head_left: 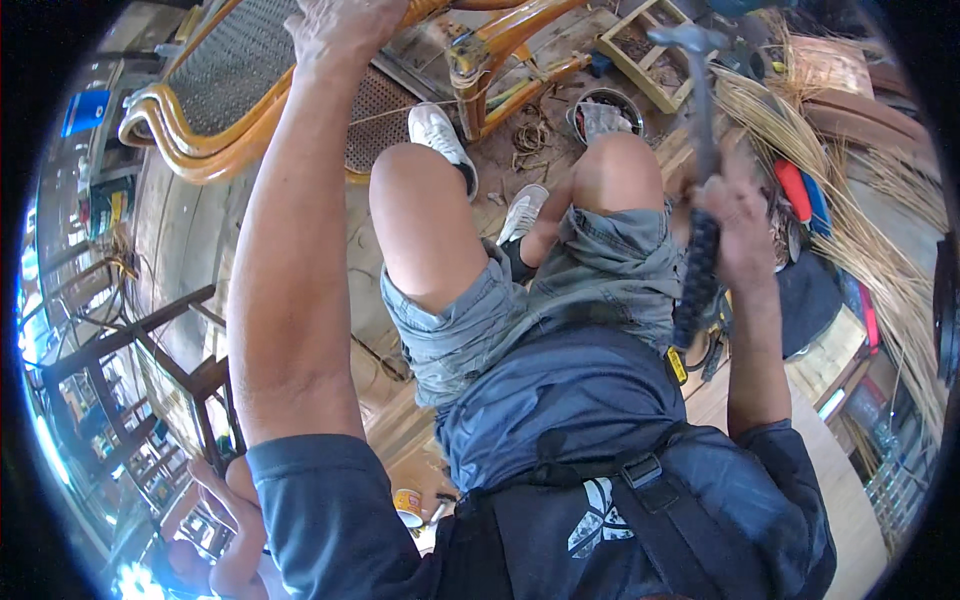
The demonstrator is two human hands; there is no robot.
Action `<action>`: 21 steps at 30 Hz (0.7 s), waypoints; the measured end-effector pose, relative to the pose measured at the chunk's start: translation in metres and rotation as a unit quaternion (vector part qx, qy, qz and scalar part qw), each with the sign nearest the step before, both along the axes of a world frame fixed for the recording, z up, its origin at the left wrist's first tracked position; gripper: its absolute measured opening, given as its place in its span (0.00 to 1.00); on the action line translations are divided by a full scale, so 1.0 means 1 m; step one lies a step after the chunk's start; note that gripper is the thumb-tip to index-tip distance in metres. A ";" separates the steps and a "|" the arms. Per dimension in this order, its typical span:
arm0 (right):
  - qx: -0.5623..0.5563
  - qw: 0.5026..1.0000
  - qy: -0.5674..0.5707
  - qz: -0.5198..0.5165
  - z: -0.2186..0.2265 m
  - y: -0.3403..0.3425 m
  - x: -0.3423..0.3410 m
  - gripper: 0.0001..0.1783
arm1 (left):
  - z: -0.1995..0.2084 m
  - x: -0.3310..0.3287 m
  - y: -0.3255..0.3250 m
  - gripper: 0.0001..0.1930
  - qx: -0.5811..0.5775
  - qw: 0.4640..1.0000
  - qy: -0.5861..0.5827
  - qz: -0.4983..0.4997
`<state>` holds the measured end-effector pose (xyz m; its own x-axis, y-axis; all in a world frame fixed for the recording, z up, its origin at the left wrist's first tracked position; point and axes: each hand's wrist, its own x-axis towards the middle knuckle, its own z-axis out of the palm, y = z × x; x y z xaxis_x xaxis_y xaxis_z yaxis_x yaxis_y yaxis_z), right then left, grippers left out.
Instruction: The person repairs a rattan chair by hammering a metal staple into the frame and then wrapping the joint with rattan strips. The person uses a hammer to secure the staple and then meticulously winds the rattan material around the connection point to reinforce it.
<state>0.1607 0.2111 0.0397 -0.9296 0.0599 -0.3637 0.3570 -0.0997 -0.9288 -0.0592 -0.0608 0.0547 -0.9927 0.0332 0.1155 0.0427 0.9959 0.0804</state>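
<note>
My left hand (345, 28) is at the top edge, against the glossy honey-coloured frame of a rattan chair (205, 160). Its fingers run out of the picture, so their grip is not visible. The chair has a woven cane panel (235, 65), and wrapped joints show at its pole corner (470, 65). On the right, my right hand (742, 225), slightly blurred, is closed round a hammer (704, 125). The hammer stands raised, its metal head up and its black textured grip running down below my fist.
Between my feet and a wooden frame (640, 50) sit coiled cane strips (530, 138) and a metal bowl (608, 112) with items in it. Long loose cane strands (880, 250) sweep down the right. Dark chair frames (130, 350) and another person (225, 520) are at the left.
</note>
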 end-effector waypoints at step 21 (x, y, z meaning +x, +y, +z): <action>0.271 0.926 0.229 0.128 -0.035 -0.064 -0.049 0.19 | -0.005 0.010 -0.002 0.29 0.032 0.991 0.126 0.014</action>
